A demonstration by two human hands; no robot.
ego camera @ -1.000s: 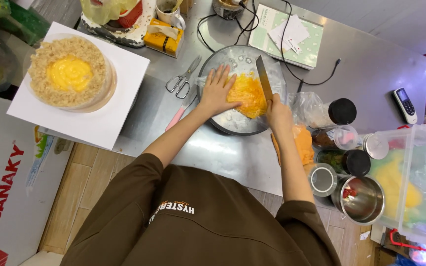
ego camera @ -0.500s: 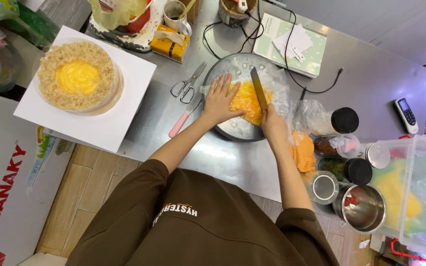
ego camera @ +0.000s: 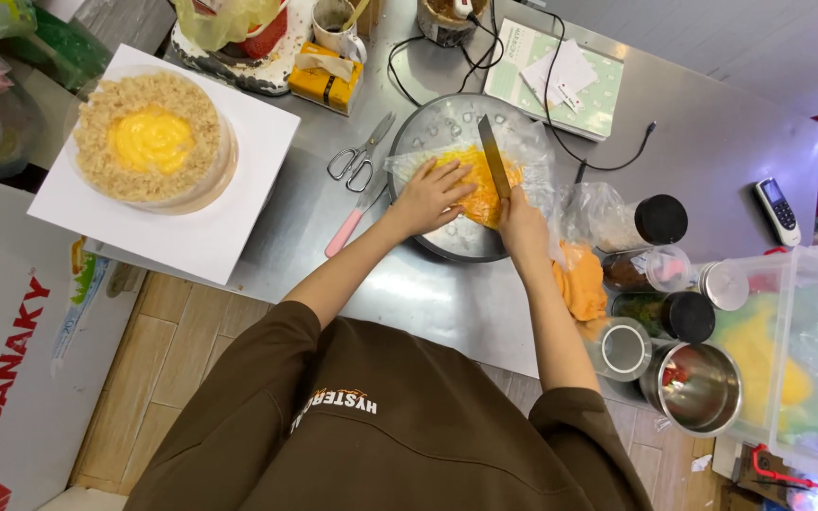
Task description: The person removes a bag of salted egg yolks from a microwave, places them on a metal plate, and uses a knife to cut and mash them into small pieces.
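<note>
Head view: two hands (ego camera: pixel 433 196) (ego camera: pixel 521 224), one knife (ego camera: pixel 494 156), one round tray (ego camera: pixel 456 241), one cake (ego camera: pixel 151 139).

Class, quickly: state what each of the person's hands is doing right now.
Left hand: open, pressed flat on the orange food in the metal tray.
Right hand: closed on the knife.

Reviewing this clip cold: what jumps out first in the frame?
At centre, the right hand holds a knife over orange-yellow food on a round metal tray, and the left hand presses that food flat. Far left, a crumb-coated cake with a yellow middle sits on a white board.
</note>
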